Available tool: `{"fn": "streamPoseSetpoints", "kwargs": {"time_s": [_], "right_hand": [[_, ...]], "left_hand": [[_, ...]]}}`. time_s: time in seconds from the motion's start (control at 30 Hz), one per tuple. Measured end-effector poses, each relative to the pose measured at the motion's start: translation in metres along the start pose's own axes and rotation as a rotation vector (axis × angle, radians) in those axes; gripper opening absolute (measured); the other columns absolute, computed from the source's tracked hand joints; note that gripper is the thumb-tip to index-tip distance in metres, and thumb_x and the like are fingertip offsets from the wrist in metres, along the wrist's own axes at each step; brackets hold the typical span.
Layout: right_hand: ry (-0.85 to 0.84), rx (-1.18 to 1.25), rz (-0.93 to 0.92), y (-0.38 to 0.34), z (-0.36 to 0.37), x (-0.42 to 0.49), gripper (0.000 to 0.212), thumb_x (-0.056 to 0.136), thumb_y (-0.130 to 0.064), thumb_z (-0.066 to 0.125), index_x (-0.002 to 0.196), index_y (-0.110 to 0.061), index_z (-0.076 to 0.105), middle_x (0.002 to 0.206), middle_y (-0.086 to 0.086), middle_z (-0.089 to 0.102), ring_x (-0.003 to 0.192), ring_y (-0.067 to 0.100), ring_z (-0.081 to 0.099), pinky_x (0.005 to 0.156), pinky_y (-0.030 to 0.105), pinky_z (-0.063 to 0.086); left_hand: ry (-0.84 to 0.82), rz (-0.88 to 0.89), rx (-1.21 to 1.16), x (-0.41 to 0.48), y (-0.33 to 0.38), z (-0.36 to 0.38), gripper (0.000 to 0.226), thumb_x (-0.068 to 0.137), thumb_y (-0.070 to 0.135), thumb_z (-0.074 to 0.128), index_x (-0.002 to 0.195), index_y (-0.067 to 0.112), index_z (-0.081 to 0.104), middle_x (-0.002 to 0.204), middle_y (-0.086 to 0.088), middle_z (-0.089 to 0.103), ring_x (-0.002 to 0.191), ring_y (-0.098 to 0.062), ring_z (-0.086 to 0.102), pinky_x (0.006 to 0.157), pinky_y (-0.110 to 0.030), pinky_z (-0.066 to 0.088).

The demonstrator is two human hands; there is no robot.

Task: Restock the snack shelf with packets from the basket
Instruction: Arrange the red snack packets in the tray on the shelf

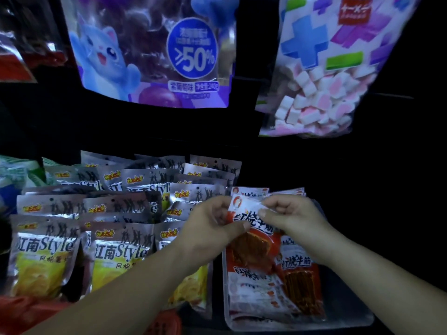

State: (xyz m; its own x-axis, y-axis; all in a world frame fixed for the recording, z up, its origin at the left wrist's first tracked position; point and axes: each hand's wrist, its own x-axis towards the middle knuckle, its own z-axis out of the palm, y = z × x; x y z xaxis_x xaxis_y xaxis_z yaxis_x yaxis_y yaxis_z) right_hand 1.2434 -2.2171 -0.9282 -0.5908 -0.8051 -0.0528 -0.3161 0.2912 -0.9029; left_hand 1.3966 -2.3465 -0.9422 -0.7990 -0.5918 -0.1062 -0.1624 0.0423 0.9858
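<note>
At the left end of the shelf the silver-and-yellow packets (pixel 116 250) stand in packed, overlapping rows, so there is no room to slide anything in on that side. Just right of them, the left hand (pixel 210 221) holds the red packet (pixel 251 228) by its left edge, fingers curled behind it and thumb pressed on the front. The packet hangs upright over the back half of the clear tray (pixel 225 291). The right hand (pixel 290 213) pinches its top right corner, fingers clamped on the film. The step in hand looks like placing this packet in the tray, where other red packets (pixel 300 286) already lie, leaning and overlapping toward the front edge. The next move probably calls for lowering it behind those packets and squaring it up, keeping it clear of the tray's left wall and the silver rows touching it. The open room is to the right of the tray, where the shelf is dark. Overhead the purple bag (pixel 154 52) and the marshmallow bag (pixel 321 88) limit lifting. The basket is out of view
</note>
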Motion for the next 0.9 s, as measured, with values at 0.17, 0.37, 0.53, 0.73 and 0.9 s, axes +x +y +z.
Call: {"fn": "streamPoseSetpoints", "kwargs": {"time_s": [0.17,0.37,0.53,0.73,0.9], "right_hand": [[0.057,0.334,0.197,0.012,0.014,-0.025,0.055,0.088,-0.027,0.079,0.132,-0.050,0.057,0.116,-0.008,0.070,0.104,0.014,0.070,0.076,0.034,0.061],[0.017,0.352,0.314,0.030,0.032,-0.040,0.043,0.095,0.000,0.068,0.125,-0.031,0.064,0.096,-0.006,0.080,0.095,0.010,0.075,0.091,0.033,0.059],[-0.073,0.223,0.181,0.021,0.026,-0.035,0.053,0.096,0.000,0.067,0.132,-0.038,0.061,0.092,-0.003,0.078,0.092,0.015,0.073,0.087,0.030,0.056],[-0.077,0.033,0.035,0.017,0.043,-0.025,0.051,0.089,-0.011,0.078,0.122,-0.047,0.066,0.119,-0.029,0.067,0.120,-0.011,0.057,0.106,0.016,0.044],[-0.013,0.214,0.153,0.015,0.051,-0.015,0.042,0.092,0.004,0.070,0.112,-0.034,0.073,0.102,-0.015,0.075,0.087,-0.011,0.069,0.078,0.014,0.058]], "left_hand": [[0.079,-0.099,-0.275,-0.020,0.001,0.002,0.017,0.092,0.003,0.071,0.109,0.005,0.071,0.090,-0.004,0.079,0.067,-0.007,0.071,0.053,-0.019,0.051],[0.098,-0.113,-0.006,-0.025,-0.010,-0.006,0.055,0.085,0.006,0.081,0.127,0.031,0.057,0.113,0.006,0.065,0.094,-0.009,0.069,0.072,-0.022,0.060],[0.043,-0.005,0.161,-0.021,-0.011,-0.018,0.040,0.086,0.008,0.081,0.113,0.035,0.069,0.109,0.006,0.064,0.080,-0.001,0.062,0.064,-0.013,0.050],[0.055,-0.032,0.200,-0.018,-0.015,-0.024,0.035,0.095,0.010,0.071,0.126,0.028,0.070,0.114,0.022,0.066,0.104,-0.004,0.064,0.091,-0.025,0.056],[0.135,-0.060,0.075,-0.018,-0.013,-0.030,0.062,0.094,0.005,0.070,0.147,0.029,0.047,0.121,0.017,0.059,0.089,0.020,0.062,0.068,-0.006,0.051]]}}
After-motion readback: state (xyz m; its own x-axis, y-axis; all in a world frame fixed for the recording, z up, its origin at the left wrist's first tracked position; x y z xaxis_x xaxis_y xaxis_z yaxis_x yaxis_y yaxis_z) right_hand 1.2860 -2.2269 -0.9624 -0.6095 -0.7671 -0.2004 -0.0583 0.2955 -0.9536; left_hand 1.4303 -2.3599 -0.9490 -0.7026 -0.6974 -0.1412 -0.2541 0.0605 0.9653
